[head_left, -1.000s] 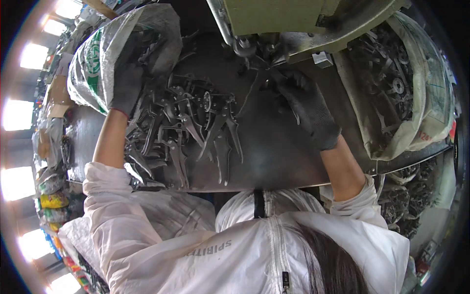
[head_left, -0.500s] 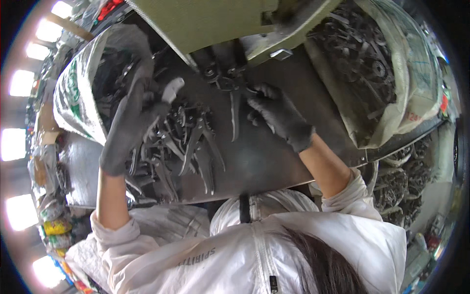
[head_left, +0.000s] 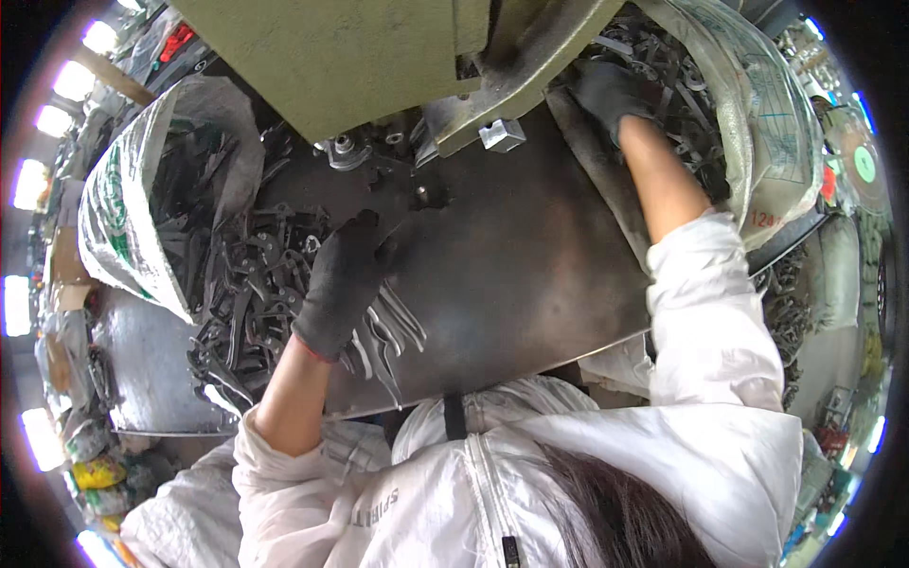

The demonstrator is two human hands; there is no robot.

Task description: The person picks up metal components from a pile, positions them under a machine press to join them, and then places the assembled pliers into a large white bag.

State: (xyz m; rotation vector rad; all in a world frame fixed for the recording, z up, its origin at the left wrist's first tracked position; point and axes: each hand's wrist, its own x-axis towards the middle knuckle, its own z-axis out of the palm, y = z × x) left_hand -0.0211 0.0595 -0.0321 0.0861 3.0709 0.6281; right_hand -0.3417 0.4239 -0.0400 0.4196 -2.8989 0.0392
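My left hand [head_left: 339,279], in a dark grey glove, is over the right side of a pile of plier-like metal tools [head_left: 248,293]. Its fingers are curled; what is under them is hidden. Slim curved handles [head_left: 390,327] stick out from beneath this hand toward the table's near edge. At the far right, my right hand [head_left: 615,93], gloved alike, reaches into an open sack [head_left: 757,180] of loose metal parts [head_left: 684,123]. Its fingers are out of sight among the sack's rim and the parts.
A green-painted machine [head_left: 379,66] overhangs the dark metal table [head_left: 511,293], with a small metal block [head_left: 502,135] at its lower edge. On the left stands another open sack [head_left: 123,218] with dark metal pieces inside. More metal parts [head_left: 786,312] lie below the table at right.
My right hand has left the plier-like tool under the machine and gone into the right sack; that tool no longer shows there. My left hand has moved from the left sack onto the pile.
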